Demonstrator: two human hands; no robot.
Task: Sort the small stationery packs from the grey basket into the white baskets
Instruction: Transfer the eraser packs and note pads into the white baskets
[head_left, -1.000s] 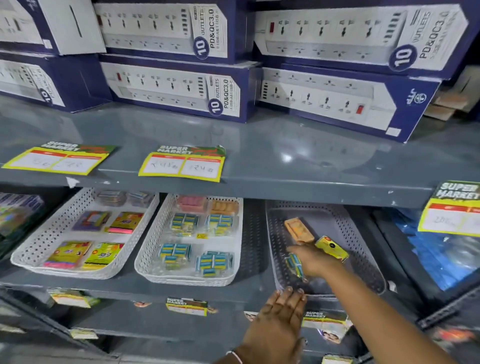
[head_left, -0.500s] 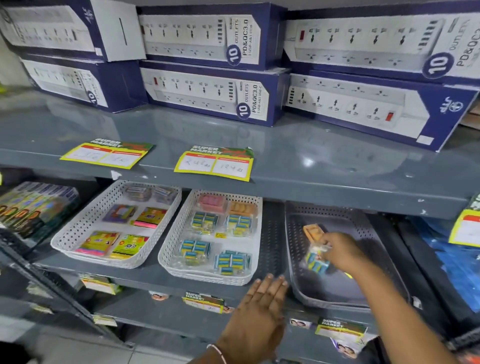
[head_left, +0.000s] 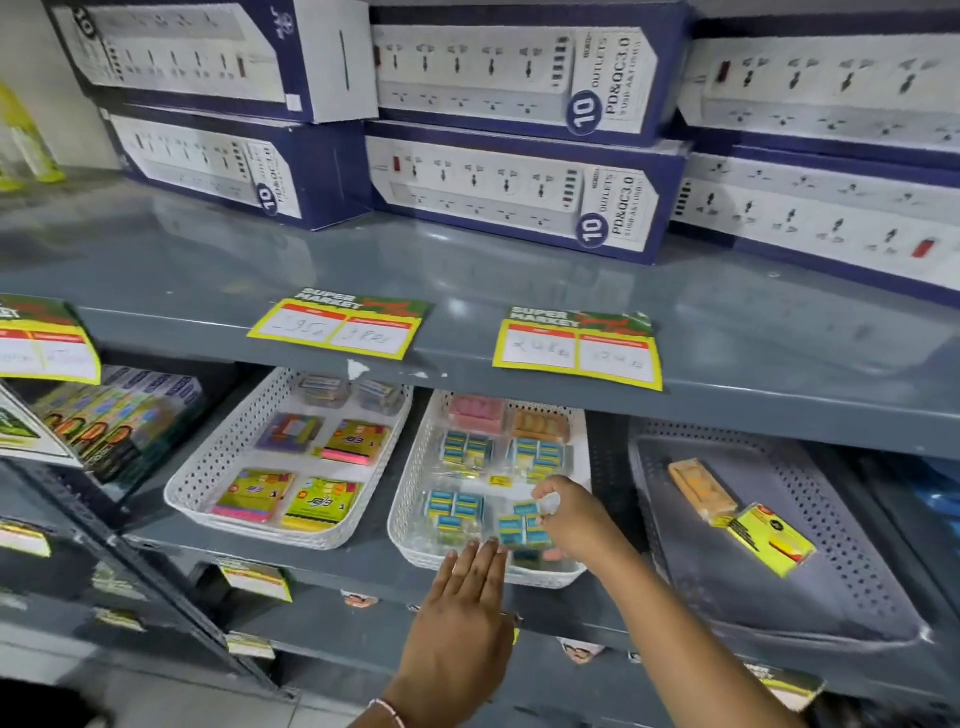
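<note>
Grey metal shelf (head_left: 322, 558), low headroom under the shelf above, whose front lip carries price tags (head_left: 577, 347). Right hand (head_left: 571, 517) is inside the middle white basket (head_left: 402, 512), fingers (head_left: 545, 488) pinched on a clear pack of blue-and-yellow items (head_left: 522, 525) at the basket's front-right corner, over the packs already lying there. Left hand (head_left: 462, 618) is flat and spread, holding nothing, fingertips at that basket's front rim. Similar blue packs fill the rest of this basket; pink and orange ones sit at the back. Left white basket (head_left: 208, 467) holds yellow, pink and purple packs, narrow gap between the two. Grey basket (head_left: 852, 545) stands just right, mostly bare floor: an orange pack (head_left: 698, 488) touching a yellow pack (head_left: 769, 538).
</note>
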